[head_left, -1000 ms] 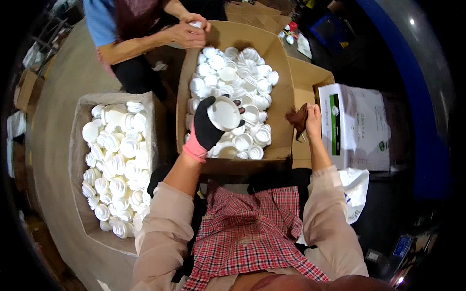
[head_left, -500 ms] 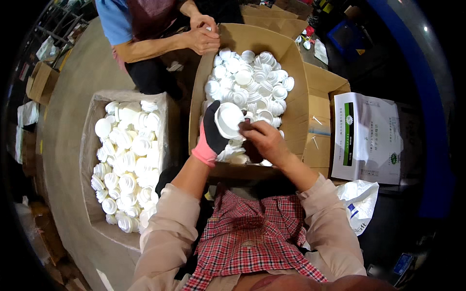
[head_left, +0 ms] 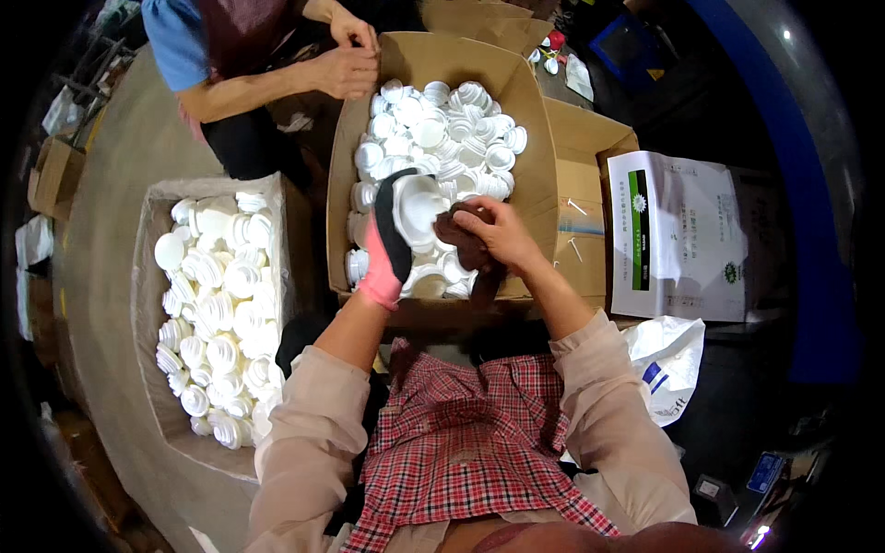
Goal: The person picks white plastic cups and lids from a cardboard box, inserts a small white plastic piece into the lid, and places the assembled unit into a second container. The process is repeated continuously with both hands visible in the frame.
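From over here, I see a round white cap [head_left: 418, 210], held up and tipped. A scrunched brown cloth [head_left: 468, 247] is at its right edge.

The right hand [head_left: 505, 235] has brought the brown cloth [head_left: 468, 244] from right of centre, where it hung a second ago, to the white dish [head_left: 418, 207] near the middle of the frame. That dish (then showing its round face) has since tipped, and the left hand [head_left: 387, 249] has rolled to bare more of its glove's pink side. Small white sticks [head_left: 577, 207], then covered, now show at centre right. At upper left, the white piece between the other person's hands [head_left: 350, 69] has dropped from sight.
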`<move>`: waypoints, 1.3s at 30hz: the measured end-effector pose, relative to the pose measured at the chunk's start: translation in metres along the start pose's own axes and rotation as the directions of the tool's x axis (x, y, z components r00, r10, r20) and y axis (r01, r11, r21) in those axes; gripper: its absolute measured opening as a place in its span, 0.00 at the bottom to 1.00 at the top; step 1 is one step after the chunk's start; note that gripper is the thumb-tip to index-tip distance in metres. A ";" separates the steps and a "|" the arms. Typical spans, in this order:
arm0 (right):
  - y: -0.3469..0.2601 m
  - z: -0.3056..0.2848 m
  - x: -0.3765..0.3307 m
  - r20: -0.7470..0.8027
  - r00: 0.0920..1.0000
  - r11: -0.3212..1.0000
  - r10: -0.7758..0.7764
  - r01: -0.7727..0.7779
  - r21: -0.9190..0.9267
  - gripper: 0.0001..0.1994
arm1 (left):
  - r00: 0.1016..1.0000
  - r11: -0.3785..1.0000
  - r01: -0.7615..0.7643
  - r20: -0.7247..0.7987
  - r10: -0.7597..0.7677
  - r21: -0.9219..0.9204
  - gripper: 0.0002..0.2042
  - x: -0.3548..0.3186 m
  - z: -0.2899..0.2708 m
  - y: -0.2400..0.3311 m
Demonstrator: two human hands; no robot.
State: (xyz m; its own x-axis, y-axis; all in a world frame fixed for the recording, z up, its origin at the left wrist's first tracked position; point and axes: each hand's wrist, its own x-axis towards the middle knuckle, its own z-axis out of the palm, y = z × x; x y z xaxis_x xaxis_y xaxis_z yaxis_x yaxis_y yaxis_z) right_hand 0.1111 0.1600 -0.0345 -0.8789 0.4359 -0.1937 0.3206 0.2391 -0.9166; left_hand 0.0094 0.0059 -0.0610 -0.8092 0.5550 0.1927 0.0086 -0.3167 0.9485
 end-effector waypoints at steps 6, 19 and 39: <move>0.066 -0.023 0.039 -0.125 0.987 0.929 0.101 -0.138 -0.343 0.25 | 0.995 0.964 -0.058 -0.069 0.079 0.260 0.20 0.006 -0.015 -0.040; 0.168 0.137 0.085 0.145 0.980 0.413 0.136 0.076 -0.907 0.36 | 0.947 0.973 0.114 -0.274 -0.167 -0.201 0.13 0.017 -0.048 0.002; -0.046 0.010 0.019 0.397 0.918 0.976 0.013 -0.098 0.195 0.12 | 0.931 0.716 0.268 0.363 -0.022 -0.644 0.29 0.007 -0.028 0.067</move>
State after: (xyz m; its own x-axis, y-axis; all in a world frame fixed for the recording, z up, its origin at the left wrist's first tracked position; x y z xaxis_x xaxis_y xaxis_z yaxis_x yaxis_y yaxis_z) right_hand 0.0765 0.1484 0.0000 -0.9426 0.0583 -0.3288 0.3304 0.0215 -0.9436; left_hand -0.0119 -0.0335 -0.0032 -0.5405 0.8034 0.2498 -0.5893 -0.5734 0.5691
